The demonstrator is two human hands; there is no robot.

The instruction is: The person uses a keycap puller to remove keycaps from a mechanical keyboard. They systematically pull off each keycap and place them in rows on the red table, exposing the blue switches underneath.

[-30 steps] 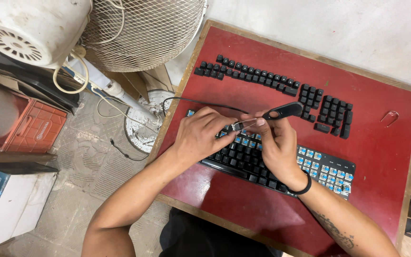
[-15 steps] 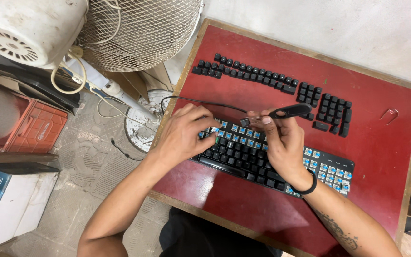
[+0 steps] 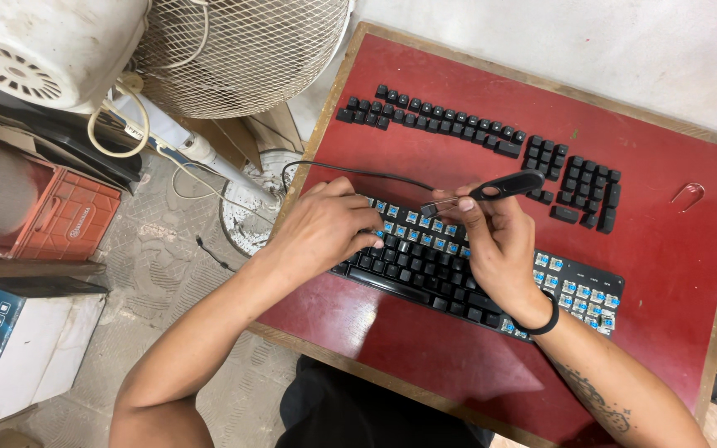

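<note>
A black keyboard (image 3: 425, 270) lies on a red table (image 3: 665, 274), with blue switches bared along its top row and right end. My left hand (image 3: 325, 228) rests on the keyboard's left end, fingers curled over the keys. My right hand (image 3: 495, 249) holds a black keycap puller (image 3: 491, 189) with a wire loop, its tip over the bared upper row. Removed black keycaps (image 3: 491, 141) lie in rows on the table beyond the keyboard. The keyboard's black cable (image 3: 350, 172) runs off the table's left edge.
A small wire clip (image 3: 689, 195) lies near the table's right edge. Left of the table stand a fan with a wire cage (image 3: 242, 50), a white motor housing (image 3: 43, 41), an orange crate (image 3: 68, 220) and a box (image 3: 2, 348) on the floor.
My left hand has slid left along the keyboard toward its end. My right hand with the puller has stayed over the upper row, shifting only slightly.
</note>
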